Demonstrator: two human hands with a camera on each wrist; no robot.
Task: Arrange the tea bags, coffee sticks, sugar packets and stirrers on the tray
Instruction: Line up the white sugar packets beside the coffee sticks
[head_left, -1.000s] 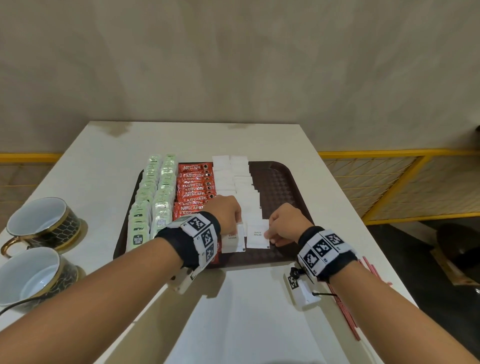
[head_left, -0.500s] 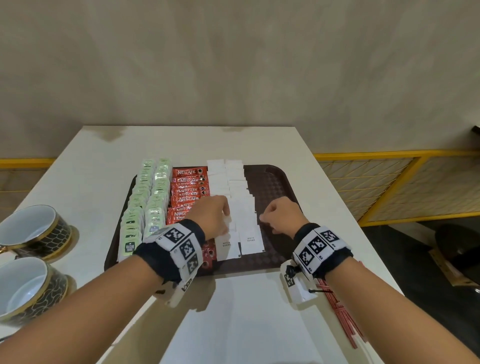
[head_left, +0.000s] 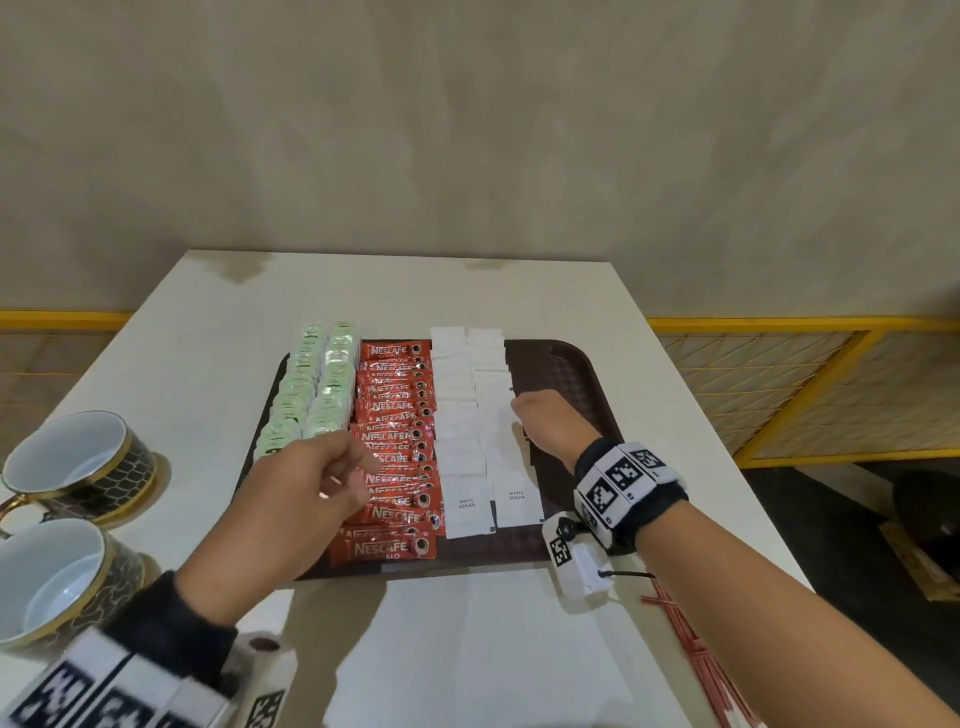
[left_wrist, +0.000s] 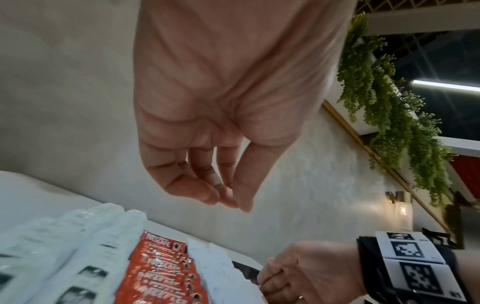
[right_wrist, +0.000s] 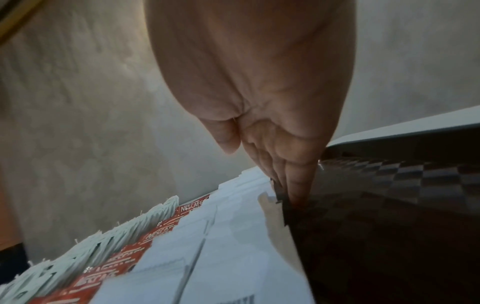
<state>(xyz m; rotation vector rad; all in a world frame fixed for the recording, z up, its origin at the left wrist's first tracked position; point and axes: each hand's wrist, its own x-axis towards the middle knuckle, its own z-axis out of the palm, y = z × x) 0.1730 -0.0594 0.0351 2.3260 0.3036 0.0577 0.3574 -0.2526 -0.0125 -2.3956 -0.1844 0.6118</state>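
A dark brown tray (head_left: 566, 384) holds two columns of pale green tea bags (head_left: 317, 395), a column of red coffee sticks (head_left: 397, 415) and two columns of white sugar packets (head_left: 462, 415). My left hand (head_left: 358, 467) hovers above the coffee sticks with its fingers loosely curled. The left wrist view shows that hand (left_wrist: 228, 197) empty, its fingertips close together. My right hand (head_left: 522, 408) is at the right edge of the sugar column. In the right wrist view its straight fingers (right_wrist: 296, 191) touch the tray beside the packets. Red stirrers (head_left: 691, 639) lie on the table by my right forearm.
Two black-and-gold cups (head_left: 78, 462) (head_left: 47, 577) stand at the table's left front. The tray's right strip is bare. A yellow railing (head_left: 779, 384) runs beyond the table's right edge, and a plain wall stands behind.
My left hand has lifted off the sugar packets and drawn back to the left over the coffee sticks. My right hand has slid farther back along the right edge of the sugar column.
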